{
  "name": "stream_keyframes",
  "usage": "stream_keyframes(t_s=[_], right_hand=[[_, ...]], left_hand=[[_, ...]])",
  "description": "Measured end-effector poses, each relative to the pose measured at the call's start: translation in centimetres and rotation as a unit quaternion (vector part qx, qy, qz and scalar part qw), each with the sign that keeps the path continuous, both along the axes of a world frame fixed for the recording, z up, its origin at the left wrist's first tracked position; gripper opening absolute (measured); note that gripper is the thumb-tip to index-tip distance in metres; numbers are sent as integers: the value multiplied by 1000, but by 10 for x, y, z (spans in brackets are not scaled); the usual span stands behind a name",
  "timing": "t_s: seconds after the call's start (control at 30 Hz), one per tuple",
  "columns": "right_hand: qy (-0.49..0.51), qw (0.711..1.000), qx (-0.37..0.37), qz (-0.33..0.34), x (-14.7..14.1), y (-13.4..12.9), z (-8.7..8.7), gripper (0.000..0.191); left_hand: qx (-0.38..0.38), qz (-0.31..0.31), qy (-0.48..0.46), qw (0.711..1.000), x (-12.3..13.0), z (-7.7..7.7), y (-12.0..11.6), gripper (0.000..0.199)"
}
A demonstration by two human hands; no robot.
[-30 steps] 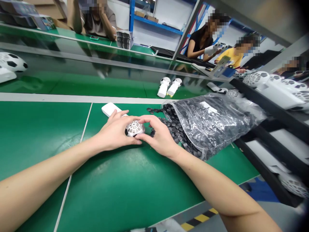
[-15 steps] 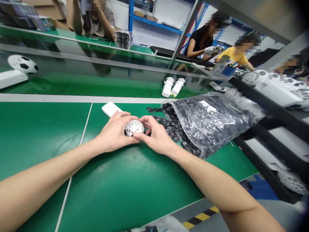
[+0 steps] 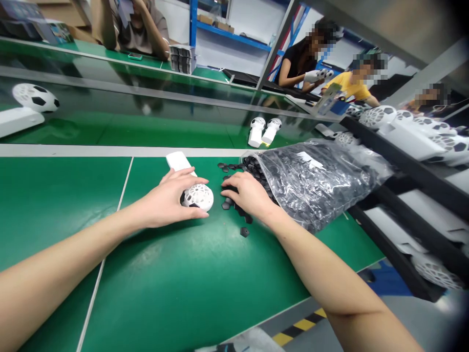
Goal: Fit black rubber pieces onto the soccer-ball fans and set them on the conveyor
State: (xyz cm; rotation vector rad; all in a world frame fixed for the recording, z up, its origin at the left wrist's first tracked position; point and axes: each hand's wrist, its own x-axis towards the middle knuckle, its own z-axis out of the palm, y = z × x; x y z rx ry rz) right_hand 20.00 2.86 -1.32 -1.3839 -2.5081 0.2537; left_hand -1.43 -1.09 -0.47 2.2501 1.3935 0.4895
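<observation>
Green bench mat (image 3: 183,274) fills the lower view, with a rack of white lattice-and-fan units (image 3: 410,137) off beyond the right hand's fingers. Far past the fingertips, a person in a yellow shirt (image 3: 348,85) sits beside a person in a black top (image 3: 302,63), who holds a white unit. Two upright white football-topped units (image 3: 264,131) stand well ahead of the fingers.

Clear plastic bag (image 3: 315,183), slit open and spilling, lies just beyond and to the right of the right hand's fingers. No brand or legible writing on the bag or anywhere else in view.

Main change: hands have parted. Left hand (image 3: 168,198) keeps the white lattice ball (image 3: 198,197), fingers curved around it and thumb along the near side, with black patches showing through the lattice. The ball sits at those fingertips, near the mat. White rectangular block (image 3: 179,161) lies just past the same fingers.

Right hand (image 3: 249,194) has moved off the ball; its fingers are curled down on the spilled black hexagonal pieces (image 3: 244,232). Cannot tell whether they have hold of any. One loose piece lies just below the fingertips.
</observation>
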Motion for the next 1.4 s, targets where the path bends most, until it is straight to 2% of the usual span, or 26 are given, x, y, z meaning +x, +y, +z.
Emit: stream_keyframes(t_s=[0.17,0.37,0.53,0.63,0.73,0.83,0.9,1.0,1.07,1.27,1.4], right_hand=[[-46,999,5,25,-4,-1,0,15],[-85,995,25,39,-9,-4,4,13],[-100,992,55,44,-11,-1,-2,19],[-57,996,56,31,-7,3,-7,20],[68,998,4,1,-3,2,-4,14],[218,969,-114,13,-4,-6,7,7],[263,949,-162,63,-6,-13,14,8],[273,938,-138,162,-10,-21,20,7],[273,934,-125,195,-13,-25,20,6],[262,935,-148,186,-17,-27,15,4],[287,928,-149,184,-20,-28,10,1]], left_hand=[[-16,-8,-11,1000,-1,1,1,78],[-33,-1,-43,999,2,6,1,68],[-38,-4,-51,998,3,5,-1,65],[-60,-24,-50,997,1,4,-3,69],[-78,-26,-51,995,-2,4,-4,72],[-93,-42,-46,994,-5,8,-3,69],[-114,-77,-35,990,-8,11,-1,67],[-111,-112,-19,987,-10,13,-1,64],[-93,-113,-13,989,-9,14,-2,62],[-70,-104,-29,992,-3,10,-6,59],[-62,-73,-56,994,2,7,-7,60]])
